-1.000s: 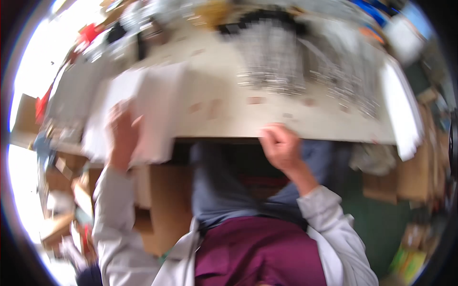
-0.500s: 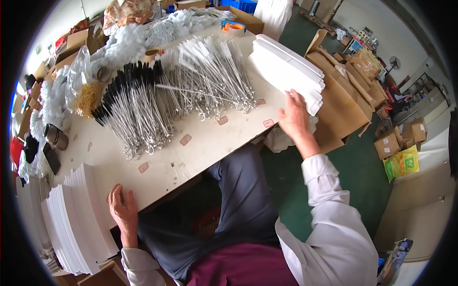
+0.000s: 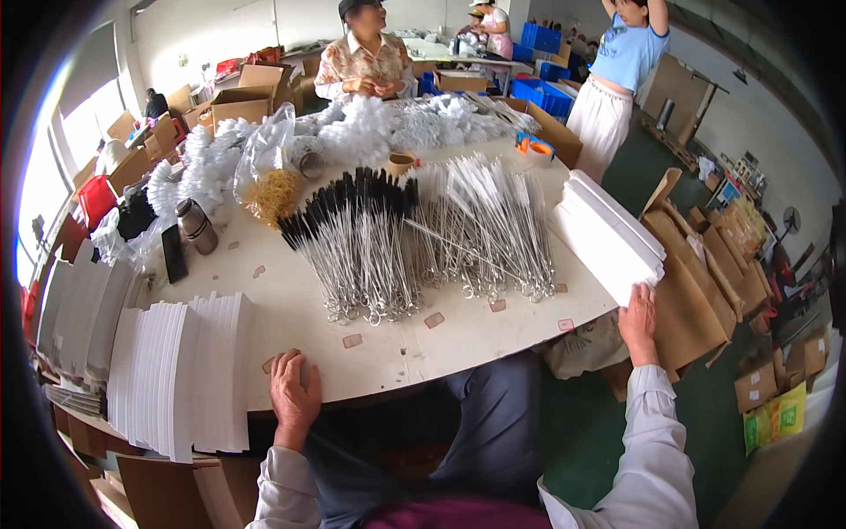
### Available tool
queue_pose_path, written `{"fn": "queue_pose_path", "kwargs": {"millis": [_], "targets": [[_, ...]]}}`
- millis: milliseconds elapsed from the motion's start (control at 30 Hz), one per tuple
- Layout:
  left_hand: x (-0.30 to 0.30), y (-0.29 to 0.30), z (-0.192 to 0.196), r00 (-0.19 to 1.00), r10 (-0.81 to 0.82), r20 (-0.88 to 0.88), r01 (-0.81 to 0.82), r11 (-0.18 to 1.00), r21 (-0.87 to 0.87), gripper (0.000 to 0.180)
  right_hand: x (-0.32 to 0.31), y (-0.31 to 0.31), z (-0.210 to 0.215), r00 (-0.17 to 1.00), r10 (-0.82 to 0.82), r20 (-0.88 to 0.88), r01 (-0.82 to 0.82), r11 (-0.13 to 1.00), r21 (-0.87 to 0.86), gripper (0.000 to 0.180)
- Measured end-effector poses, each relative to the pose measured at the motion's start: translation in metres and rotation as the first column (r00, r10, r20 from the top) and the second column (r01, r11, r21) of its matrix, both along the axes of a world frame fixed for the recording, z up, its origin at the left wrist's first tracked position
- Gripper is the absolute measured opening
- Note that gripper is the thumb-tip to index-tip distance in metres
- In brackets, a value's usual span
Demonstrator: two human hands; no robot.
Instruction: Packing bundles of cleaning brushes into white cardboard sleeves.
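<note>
My left hand [image 3: 294, 388] rests on the table's near edge, fingers loosely apart and holding nothing. It is beside a stack of white folded card strips [image 3: 211, 370]. On the right, my right hand [image 3: 640, 324] touches the near corner of another white card stack [image 3: 610, 234], its fingers stretched out and not wrapped round it. Between the hands, farther in, lie bundles of thin wire-handled brushes with looped ends: black-bristled brushes [image 3: 361, 256] on the left and white-bristled brushes [image 3: 493, 220] on the right.
On the table [image 3: 458, 348] are a flask [image 3: 196, 227], a phone [image 3: 174, 254], a bag of yellow rubber bands [image 3: 270, 196], tape rolls [image 3: 534, 150] and heaped white-bristled brushes [image 3: 361, 128]. A cardboard box [image 3: 683, 264] stands at right. Two people [image 3: 366, 57] [image 3: 617, 79] are beyond the table.
The view has lifted, bringing people at the back into sight. My right hand has moved from the side of the right stack to its near corner. My left hand stays at the table edge.
</note>
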State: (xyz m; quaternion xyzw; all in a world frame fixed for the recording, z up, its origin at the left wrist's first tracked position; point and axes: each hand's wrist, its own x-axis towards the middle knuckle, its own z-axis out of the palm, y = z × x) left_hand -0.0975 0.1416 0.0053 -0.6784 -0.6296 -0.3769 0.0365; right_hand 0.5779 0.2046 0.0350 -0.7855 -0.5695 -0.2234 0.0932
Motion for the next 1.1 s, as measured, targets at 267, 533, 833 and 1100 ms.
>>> {"fn": "queue_pose_path", "kwargs": {"millis": [267,533,833,1100], "targets": [[0.000,0.004,-0.004,1.000,0.001,0.017,-0.002,1.000,0.019,0.026,-0.005,0.003,0.022,0.998,-0.064,0.009,0.064,0.993,-0.098,0.052],[0.000,0.002,-0.003,1.000,-0.004,0.011,0.004,0.999,0.040,0.025,-0.004,-0.006,0.029,0.999,-0.029,-0.020,0.026,0.990,-0.137,0.051],[0.002,0.007,-0.005,0.999,-0.033,0.035,0.031,0.998,0.049,0.026,0.009,-0.013,0.037,0.965,-0.025,-0.260,-0.013,0.990,-0.142,0.056],[0.003,0.010,-0.007,0.999,-0.049,0.024,0.046,0.995,0.087,0.024,-0.005,-0.022,0.046,0.469,0.306,-0.829,-0.277,0.942,0.191,0.035]]}}
